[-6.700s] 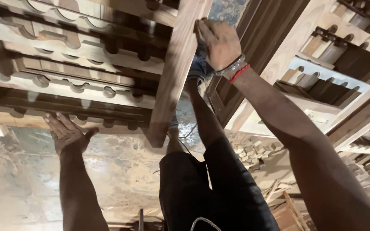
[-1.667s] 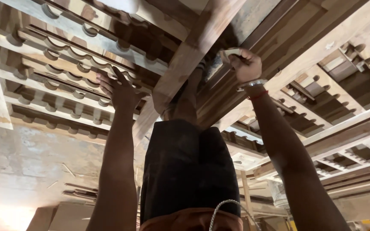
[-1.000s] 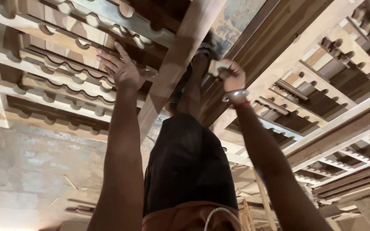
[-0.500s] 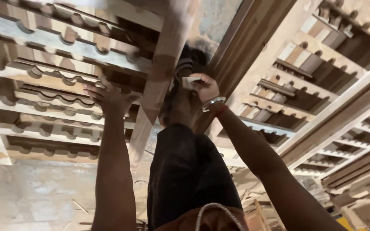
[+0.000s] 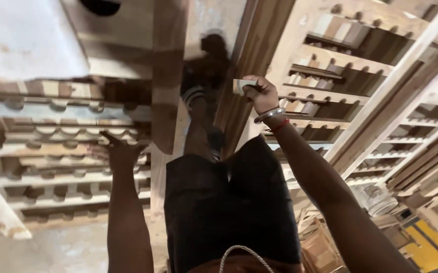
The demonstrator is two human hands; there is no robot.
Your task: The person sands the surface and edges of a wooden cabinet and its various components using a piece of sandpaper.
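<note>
Your right hand (image 5: 262, 93) is pinched shut around a small pale sanding block (image 5: 242, 86), held at the left flank of the long dark wooden beam (image 5: 244, 65). That beam runs away from you, from beside your knee toward the top of the view, so the block sits across its long axis with the flat face toward the wood. Your right hand is the nearer one to it. Your left hand (image 5: 117, 154) lies spread flat, holding nothing, on the carved lattice frame (image 5: 52, 136), just left of the upright plank (image 5: 165, 76). The frame shows scalloped, rounded rails of raw, dusty timber; the beam looks smoother and darker.
</note>
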